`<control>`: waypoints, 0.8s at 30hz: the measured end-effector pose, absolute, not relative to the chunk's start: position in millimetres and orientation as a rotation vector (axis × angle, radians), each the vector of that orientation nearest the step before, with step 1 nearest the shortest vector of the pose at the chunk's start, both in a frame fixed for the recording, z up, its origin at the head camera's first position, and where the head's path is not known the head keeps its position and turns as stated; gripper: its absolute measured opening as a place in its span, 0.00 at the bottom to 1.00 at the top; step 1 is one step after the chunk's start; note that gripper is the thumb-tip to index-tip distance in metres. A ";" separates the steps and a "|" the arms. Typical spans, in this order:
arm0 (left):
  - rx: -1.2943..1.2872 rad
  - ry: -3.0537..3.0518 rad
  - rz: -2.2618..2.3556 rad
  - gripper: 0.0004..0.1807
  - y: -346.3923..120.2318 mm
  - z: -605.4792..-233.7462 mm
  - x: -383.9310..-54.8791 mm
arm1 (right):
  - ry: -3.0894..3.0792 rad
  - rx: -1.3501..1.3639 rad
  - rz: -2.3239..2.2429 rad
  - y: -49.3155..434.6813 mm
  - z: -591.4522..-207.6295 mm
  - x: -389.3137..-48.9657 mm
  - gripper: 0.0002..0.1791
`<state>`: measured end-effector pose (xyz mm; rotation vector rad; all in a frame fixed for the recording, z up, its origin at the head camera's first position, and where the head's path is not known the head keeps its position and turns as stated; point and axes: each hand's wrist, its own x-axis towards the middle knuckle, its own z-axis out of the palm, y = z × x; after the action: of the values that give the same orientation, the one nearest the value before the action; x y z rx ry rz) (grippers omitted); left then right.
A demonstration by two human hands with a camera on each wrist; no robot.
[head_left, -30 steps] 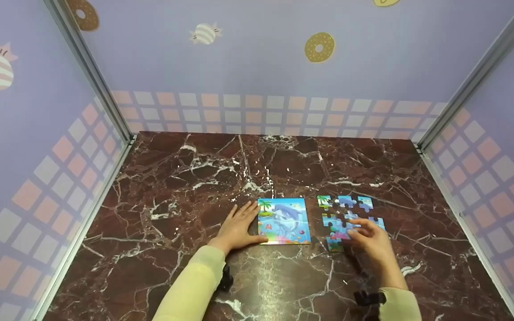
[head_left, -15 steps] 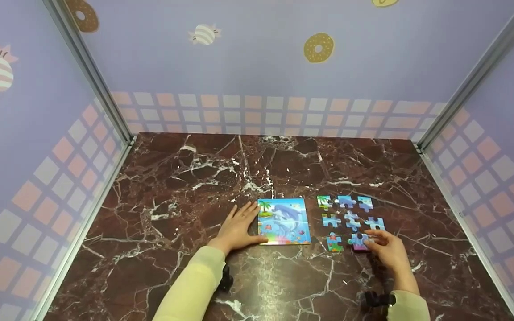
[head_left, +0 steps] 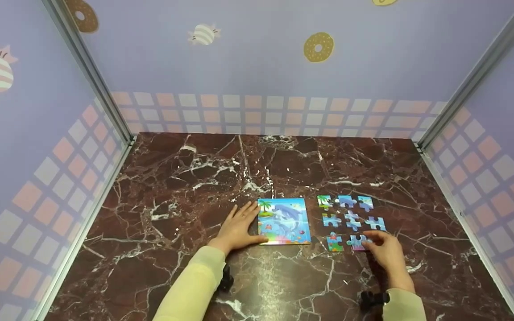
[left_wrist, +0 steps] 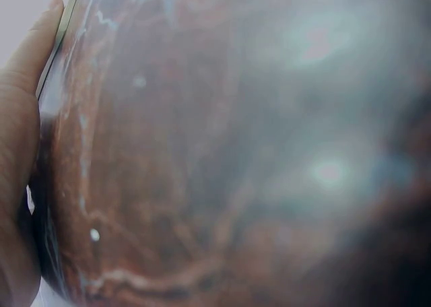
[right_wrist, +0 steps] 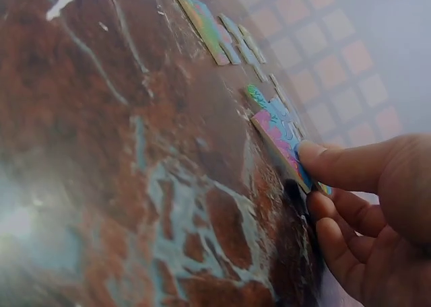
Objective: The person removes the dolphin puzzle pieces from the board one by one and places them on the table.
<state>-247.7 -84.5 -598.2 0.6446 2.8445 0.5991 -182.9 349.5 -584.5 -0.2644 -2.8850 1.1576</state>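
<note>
My left hand [head_left: 238,227] lies spread on the table, its fingertips and thumb at the left edge of a square dolphin picture [head_left: 284,221]. In the left wrist view its thumb [left_wrist: 37,48] runs along the board's thin edge. My right hand [head_left: 388,252] pinches a blue and pink jigsaw piece [head_left: 358,243] by its right side. The right wrist view shows the thumb on top of this jigsaw piece [right_wrist: 277,140], the fingers curled at its edge. Left of it lies a jigsaw piece with a red crab [head_left: 334,243]. Several more pieces [head_left: 353,220] lie behind in two spaced rows.
The dark red marbled tabletop [head_left: 185,178] shines near its front. Lilac panels with pink and white checks stand at the back [head_left: 257,67], left [head_left: 20,133] and right [head_left: 502,147].
My right hand has moved right and nearer the front, from over the pieces to the front row's middle, lowering the pinched piece right of the crab piece. The left hand has stayed still.
</note>
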 end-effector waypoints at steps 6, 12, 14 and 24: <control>0.647 2.850 0.589 0.60 -84.4 -598.1 -247.3 | -2.906 -0.249 1.124 348.5 -586.1 -183.0 0.16; 0.645 2.847 0.589 0.60 -84.8 -596.9 -246.9 | -2.878 -0.253 1.132 348.6 -588.2 -180.9 0.17; 0.645 2.848 0.592 0.60 -84.8 -597.3 -247.0 | -2.859 -0.271 1.135 348.6 -588.5 -180.7 0.17; 0.646 2.845 0.609 0.60 -84.6 -598.0 -246.2 | -2.573 -0.420 1.228 333.2 -580.3 -182.3 0.16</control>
<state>-246.2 -84.6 -598.0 0.6461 2.8453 0.6086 -182.3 333.2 -580.3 -0.4203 -2.5735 1.2282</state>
